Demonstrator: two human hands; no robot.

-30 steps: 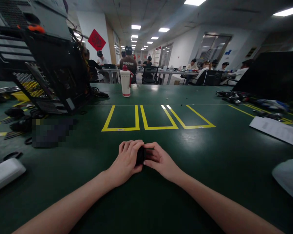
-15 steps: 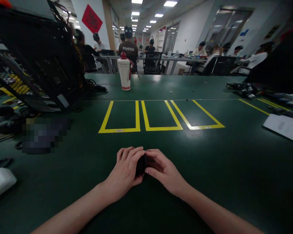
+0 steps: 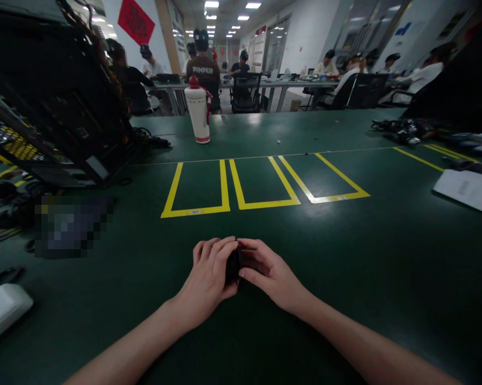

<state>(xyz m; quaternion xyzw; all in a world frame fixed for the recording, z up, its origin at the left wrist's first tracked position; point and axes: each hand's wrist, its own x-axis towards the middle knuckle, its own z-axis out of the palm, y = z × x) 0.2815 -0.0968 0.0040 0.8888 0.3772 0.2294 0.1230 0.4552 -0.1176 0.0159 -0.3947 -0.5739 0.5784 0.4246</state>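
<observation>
Between my two hands, a small black object (image 3: 233,266) stands at or just above the green tabletop (image 3: 265,334); its kind does not show. My left hand (image 3: 209,270) curls around its left side, fingers over the top and thumb below. On the other side, the fingertips and thumb of my right hand (image 3: 270,274) press against its right edge. Most of the object is hidden by my fingers. Three yellow tape outlines (image 3: 270,203) lie on the table just beyond my hands.
A white cup with a red lid (image 3: 198,115) stands farther back. At left are an open black computer case (image 3: 60,107), cables and a white device (image 3: 6,307). A white sheet (image 3: 467,190) and cables (image 3: 403,130) lie at right. Several people sit at desks beyond.
The camera view has tilted and shifted slightly, so the background sits a little higher on the right. Both hands keep the same hold on the black object.
</observation>
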